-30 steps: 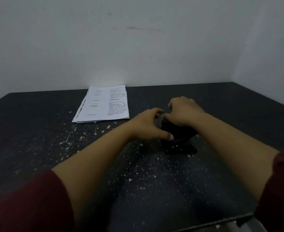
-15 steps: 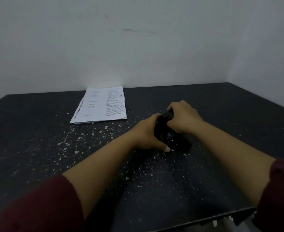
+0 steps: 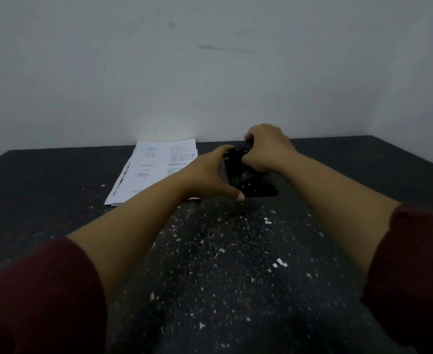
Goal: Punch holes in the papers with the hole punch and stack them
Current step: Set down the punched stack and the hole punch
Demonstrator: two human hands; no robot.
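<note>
A black hole punch (image 3: 251,183) is held above the dark table (image 3: 57,187) between both hands, tilted so its base faces me. My left hand (image 3: 211,178) grips its left side, thumb stretched along the lower edge. My right hand (image 3: 266,149) curls over its top and far end. A stack of white printed papers (image 3: 151,169) lies flat on the table to the left, near the wall; my left forearm covers its near right corner.
Small white paper bits (image 3: 279,263) are scattered over the table in front of me. A pale wall (image 3: 210,72) rises right behind the table, with a side wall at the right. Dark red sleeves cover both upper arms.
Both hands have taken the hole punch off the table and lifted it away from me, tilting it. The papers have stayed where they were.
</note>
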